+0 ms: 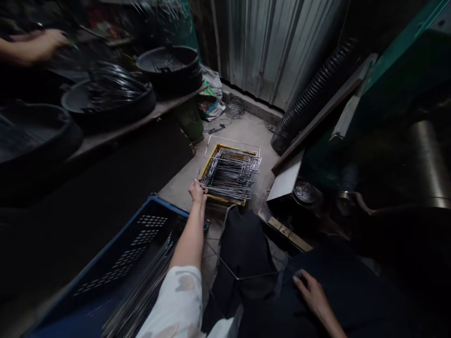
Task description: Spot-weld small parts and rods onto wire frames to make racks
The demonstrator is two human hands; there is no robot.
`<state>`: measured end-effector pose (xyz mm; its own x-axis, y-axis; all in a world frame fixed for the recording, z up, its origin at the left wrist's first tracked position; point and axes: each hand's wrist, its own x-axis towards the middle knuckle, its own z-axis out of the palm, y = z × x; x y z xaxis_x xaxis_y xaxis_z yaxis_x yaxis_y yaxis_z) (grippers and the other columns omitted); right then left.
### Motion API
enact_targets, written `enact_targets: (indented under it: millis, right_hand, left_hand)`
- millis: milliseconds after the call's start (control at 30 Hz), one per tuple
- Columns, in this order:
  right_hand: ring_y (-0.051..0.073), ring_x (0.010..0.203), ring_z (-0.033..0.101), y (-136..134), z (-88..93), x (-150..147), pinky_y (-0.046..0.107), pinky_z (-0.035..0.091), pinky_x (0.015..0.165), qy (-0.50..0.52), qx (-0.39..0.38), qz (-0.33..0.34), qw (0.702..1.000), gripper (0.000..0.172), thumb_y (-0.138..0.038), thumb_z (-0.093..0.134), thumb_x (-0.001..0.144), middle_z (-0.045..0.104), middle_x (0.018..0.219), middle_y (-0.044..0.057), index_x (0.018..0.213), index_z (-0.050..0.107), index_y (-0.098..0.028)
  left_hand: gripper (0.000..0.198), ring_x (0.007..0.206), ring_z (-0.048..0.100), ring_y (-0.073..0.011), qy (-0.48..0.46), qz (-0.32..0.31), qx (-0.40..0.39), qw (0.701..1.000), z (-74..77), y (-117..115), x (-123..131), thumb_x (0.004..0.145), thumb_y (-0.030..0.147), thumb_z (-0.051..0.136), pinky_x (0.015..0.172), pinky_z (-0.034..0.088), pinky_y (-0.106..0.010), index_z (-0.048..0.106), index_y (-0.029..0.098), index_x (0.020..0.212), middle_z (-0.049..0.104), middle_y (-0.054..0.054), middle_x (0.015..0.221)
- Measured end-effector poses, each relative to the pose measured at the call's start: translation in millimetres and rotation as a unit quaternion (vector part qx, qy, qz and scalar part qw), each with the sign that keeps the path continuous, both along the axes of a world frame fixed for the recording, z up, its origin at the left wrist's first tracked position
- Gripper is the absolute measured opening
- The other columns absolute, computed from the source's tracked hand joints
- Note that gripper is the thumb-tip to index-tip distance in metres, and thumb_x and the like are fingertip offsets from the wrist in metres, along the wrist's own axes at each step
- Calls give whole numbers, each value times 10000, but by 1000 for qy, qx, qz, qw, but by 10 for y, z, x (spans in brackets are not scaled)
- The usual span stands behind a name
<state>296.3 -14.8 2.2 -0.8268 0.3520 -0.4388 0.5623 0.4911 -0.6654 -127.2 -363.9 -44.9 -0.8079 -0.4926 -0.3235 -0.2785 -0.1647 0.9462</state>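
My left hand (198,190) is stretched forward at the near left corner of a yellow plastic basket (225,201). Its fingers are closed on a thin bent wire frame at the basket's edge. A pile of similar bent wire frames (230,174) fills the basket, and some stick out past the right rim. My right hand (310,292) is over the dark cloth on my lap, fingers loosely bent and apart, with nothing visible in it. A bent wire (243,279) crosses in front of my knees, left of that hand.
A blue crate (116,251) with long straight wires (144,286) stands at my left. Black round tubs (169,70) line a bench, where another person's hand (49,42) is at work. At right are a coiled spring-like tube (313,96), a small bowl (303,192) and dark machinery.
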Motion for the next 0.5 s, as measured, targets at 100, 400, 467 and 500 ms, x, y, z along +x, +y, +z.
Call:
enact_targets:
  millis: [100,400,467,500]
  right_hand:
    - [294,807,702,-8,-5,-35,357,552,740,5,12,-4,1000,456,-638,550,774,750,852,88,844,728,-223]
    - [229,612,635,-71,159,-159,306,506,594,-5,39,14,999,460,-625,520,773,678,654,51,768,702,-202]
    - [234,641,639,-67,155,-158,309,500,615,0,46,29,999,441,-603,512,792,689,685,63,789,696,-201]
    - [236,659,644,-61,147,-150,311,497,630,2,46,41,998,427,-585,499,811,694,705,68,800,689,-203]
  left_hand:
    - [286,719,624,-139,-53,-21,39,998,-188,15,-118,945,372,569,610,555,-292,596,145,1116,644,-46,959]
    - [304,857,653,-184,-102,-217,-34,970,-196,-166,240,938,353,583,734,577,-368,590,151,1165,649,-73,1073]
    - [270,833,654,-179,-83,-275,-97,953,-98,-259,572,932,347,594,743,571,-374,615,142,1107,665,-60,1013]
    - [247,836,656,-182,-71,-304,-131,941,-42,-306,779,924,336,605,763,567,-386,630,138,1070,673,-54,984]
